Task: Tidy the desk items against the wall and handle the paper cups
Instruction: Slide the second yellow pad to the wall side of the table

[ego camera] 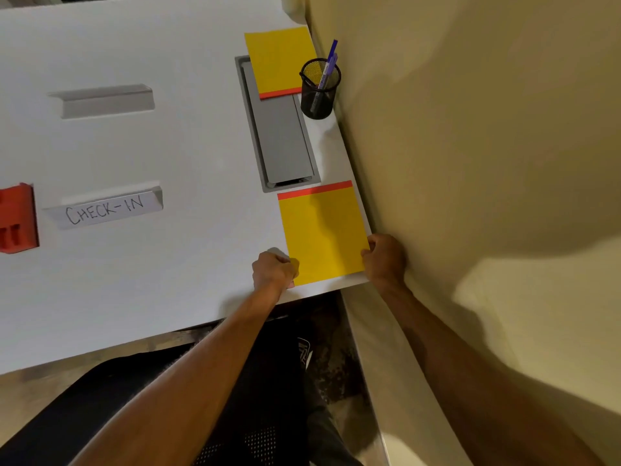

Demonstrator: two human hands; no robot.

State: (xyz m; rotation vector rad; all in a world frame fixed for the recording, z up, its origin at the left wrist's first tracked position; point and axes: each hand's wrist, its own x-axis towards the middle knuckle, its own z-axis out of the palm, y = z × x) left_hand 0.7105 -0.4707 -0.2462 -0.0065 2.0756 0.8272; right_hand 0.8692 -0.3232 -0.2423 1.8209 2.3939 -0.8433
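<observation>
A yellow notepad with a red top strip (pixel 322 230) lies flat at the near right corner of the white desk (pixel 151 146), close to the wall. My left hand (pixel 274 269) grips its near left corner. My right hand (pixel 384 255) grips its near right edge, between pad and wall. A second yellow notepad (pixel 277 60) lies farther back, partly over a grey cable hatch (pixel 282 142). A black mesh pen cup (pixel 319 89) with purple pens stands beside it against the wall. No paper cups are in view.
A folded sign reading CHECK-IN (pixel 107 208) and a blank folded sign (pixel 104 100) stand on the left half of the desk. A red plastic holder (pixel 16 218) sits at the left edge. The beige wall (pixel 470 129) borders the desk's right side. A dark chair (pixel 235 415) is below.
</observation>
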